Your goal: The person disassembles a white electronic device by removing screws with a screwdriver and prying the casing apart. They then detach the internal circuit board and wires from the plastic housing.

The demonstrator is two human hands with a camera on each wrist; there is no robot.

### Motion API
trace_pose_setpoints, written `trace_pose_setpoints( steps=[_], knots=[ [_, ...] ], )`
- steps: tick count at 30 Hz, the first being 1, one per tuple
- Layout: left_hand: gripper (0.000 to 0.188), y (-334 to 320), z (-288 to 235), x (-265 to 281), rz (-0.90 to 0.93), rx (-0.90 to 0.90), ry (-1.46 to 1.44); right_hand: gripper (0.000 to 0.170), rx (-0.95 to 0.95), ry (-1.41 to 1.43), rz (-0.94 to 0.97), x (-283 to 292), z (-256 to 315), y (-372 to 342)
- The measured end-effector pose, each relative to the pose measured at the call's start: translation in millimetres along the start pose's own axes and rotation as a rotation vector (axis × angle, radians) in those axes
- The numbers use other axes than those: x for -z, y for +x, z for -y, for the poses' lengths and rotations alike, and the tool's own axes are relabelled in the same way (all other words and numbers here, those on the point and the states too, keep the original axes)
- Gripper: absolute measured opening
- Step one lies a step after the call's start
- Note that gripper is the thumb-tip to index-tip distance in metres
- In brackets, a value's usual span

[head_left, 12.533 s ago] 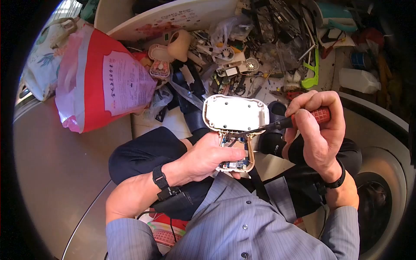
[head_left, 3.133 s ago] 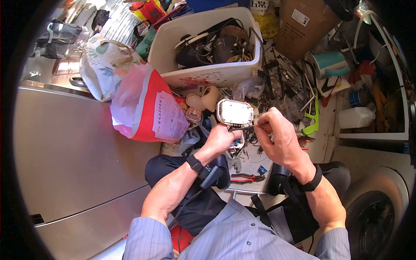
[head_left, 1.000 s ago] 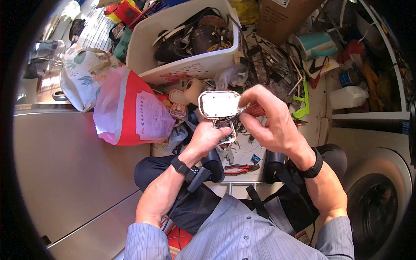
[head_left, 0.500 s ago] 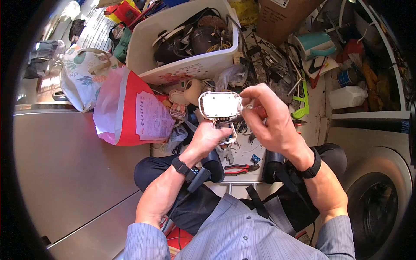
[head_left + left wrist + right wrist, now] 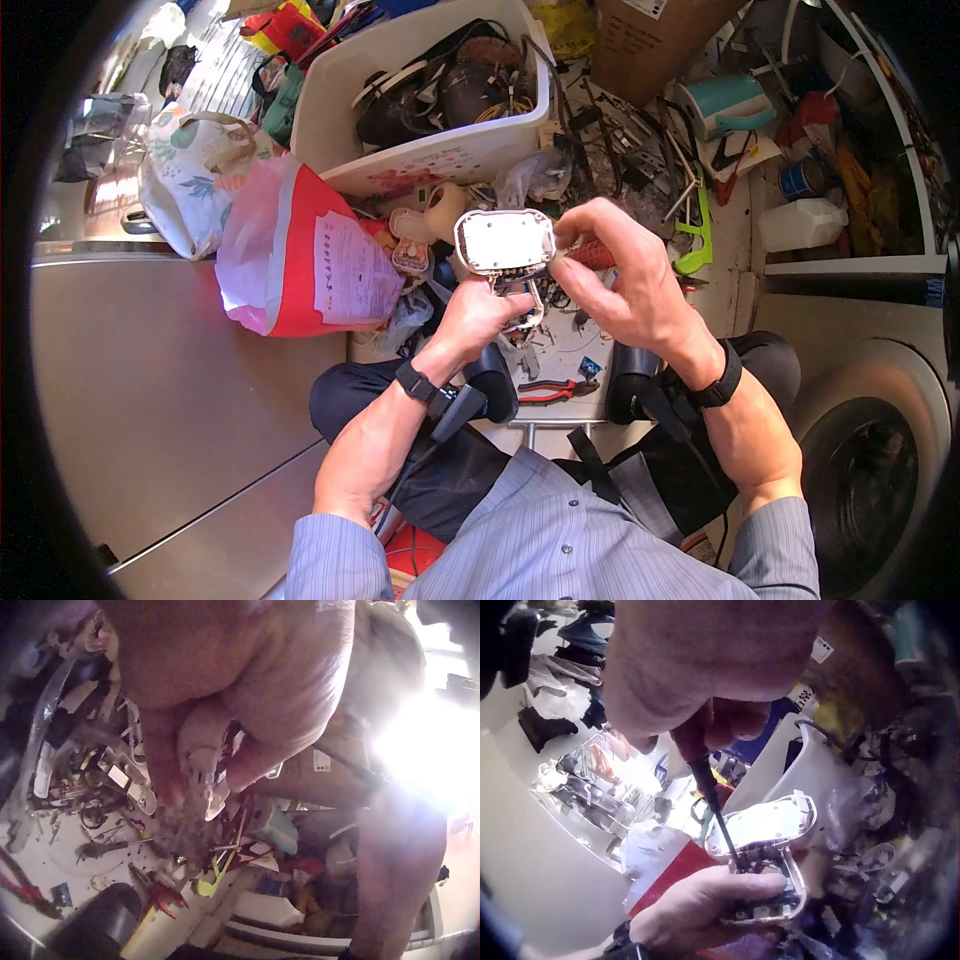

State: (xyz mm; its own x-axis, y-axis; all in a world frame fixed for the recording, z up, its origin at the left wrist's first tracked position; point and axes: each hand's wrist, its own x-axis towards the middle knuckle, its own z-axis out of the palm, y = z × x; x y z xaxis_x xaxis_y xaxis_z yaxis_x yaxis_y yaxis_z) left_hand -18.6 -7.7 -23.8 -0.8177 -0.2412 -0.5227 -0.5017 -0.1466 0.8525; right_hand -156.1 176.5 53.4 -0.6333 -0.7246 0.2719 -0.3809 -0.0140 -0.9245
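Note:
An opened white plastic casing (image 5: 505, 242) is held up in front of the knees, its flat half folded away from the lower half. My left hand (image 5: 472, 315) grips the lower half, the thumb lying across the circuit board (image 5: 763, 910) inside. In my right hand (image 5: 628, 268) is a screwdriver (image 5: 709, 787) with a red handle (image 5: 592, 255), held between thumb and fingers. Its dark shaft slants down, and the tip meets the casing near the joint between the halves, beside the left thumb. The left wrist view shows mostly the back of the left hand, which hides much of the casing.
Red-handled pliers (image 5: 556, 390) and a small blue board (image 5: 590, 367) lie on the floor between the feet. Beyond are a white tub (image 5: 425, 152) of parts, a red and pink bag (image 5: 300, 262) and loose scrap. A washing machine (image 5: 865, 400) stands at the right.
Since the oldest frame, the head view has tilted up and the casing is held farther out. Over the last second the right fingers shift on the screwdriver handle; the casing moves slightly left.

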Motion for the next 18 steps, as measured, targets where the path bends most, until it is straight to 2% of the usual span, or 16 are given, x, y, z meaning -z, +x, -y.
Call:
trace_pose_setpoints(
  steps=[2,5,7,11,14,16,17,18],
  knots=[
    [0.044,-0.9,-3.0,-2.8,-0.004,-0.017,0.015,0.021,-0.035,-0.041,0.059,1.2,-0.7,-0.3],
    [0.044,-0.7,-3.7,-1.7,-0.007,-0.011,0.038,0.022,0.061,-0.098,-0.037,-5.4,-4.6,-0.9],
    [0.044,-0.5,-5.6,-1.6,-0.006,0.012,0.046,0.025,0.114,0.024,-0.068,-9.8,-7.5,-3.4],
    [0.047,0.3,-10.2,-2.8,-0.011,-0.027,0.008,0.029,0.030,0.041,-0.010,-7.7,-9.7,-7.9],
    [0.048,0.4,-10.3,-2.8,-0.032,-0.073,0.039,0.032,0.036,-0.039,-0.081,-8.6,-7.1,-5.4],
    [0.048,1.5,-8.5,-2.3,-0.034,-0.110,0.030,0.031,0.170,-0.045,-0.131,-9.2,-8.0,-1.8],
    [0.048,2.7,-7.1,-1.8,-0.031,-0.136,0.027,0.031,0.170,-0.045,-0.132,-8.3,-7.1,-2.5],
    [0.048,2.9,-8.0,-1.8,-0.029,-0.161,0.024,0.031,0.076,0.010,-0.096,-7.2,-5.3,-3.6]
  ],
)
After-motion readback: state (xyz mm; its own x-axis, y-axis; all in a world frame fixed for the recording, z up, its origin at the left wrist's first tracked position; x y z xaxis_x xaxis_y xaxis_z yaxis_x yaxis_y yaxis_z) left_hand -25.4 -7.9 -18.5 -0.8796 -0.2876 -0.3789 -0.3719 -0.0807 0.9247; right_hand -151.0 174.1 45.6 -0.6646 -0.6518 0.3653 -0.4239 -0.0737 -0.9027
